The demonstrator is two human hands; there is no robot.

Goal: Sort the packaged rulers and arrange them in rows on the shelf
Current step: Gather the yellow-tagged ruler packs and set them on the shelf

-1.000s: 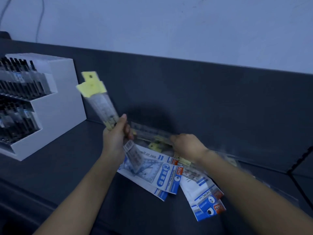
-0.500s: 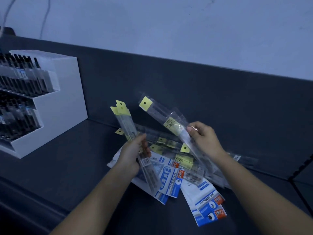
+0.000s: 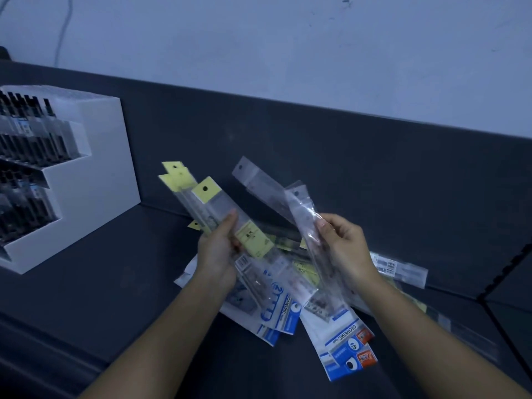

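Sorting apparently by header colour, the left hand (image 3: 218,254) curls its fingers (image 3: 230,224) round yellow-tabbed packs (image 3: 205,192) while the right hand (image 3: 345,249) pinches clear-tabbed packs (image 3: 259,182), the loose pile (image 3: 342,344) lying beneath the fingers.

Yellow-topped clear ruler sleeves (image 3: 205,198): I see a fanned bunch, held up, tilted left.
Clear-topped ruler sleeves (image 3: 302,216): two, held up, overlapping.
Blue-white geometry packs (image 3: 344,349): flat on dark shelf (image 3: 115,283).

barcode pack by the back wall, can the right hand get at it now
Probably yes: the barcode pack lies uncovered just beyond the right hand. But that hand already grips clear packs, so grasping may be awkward.
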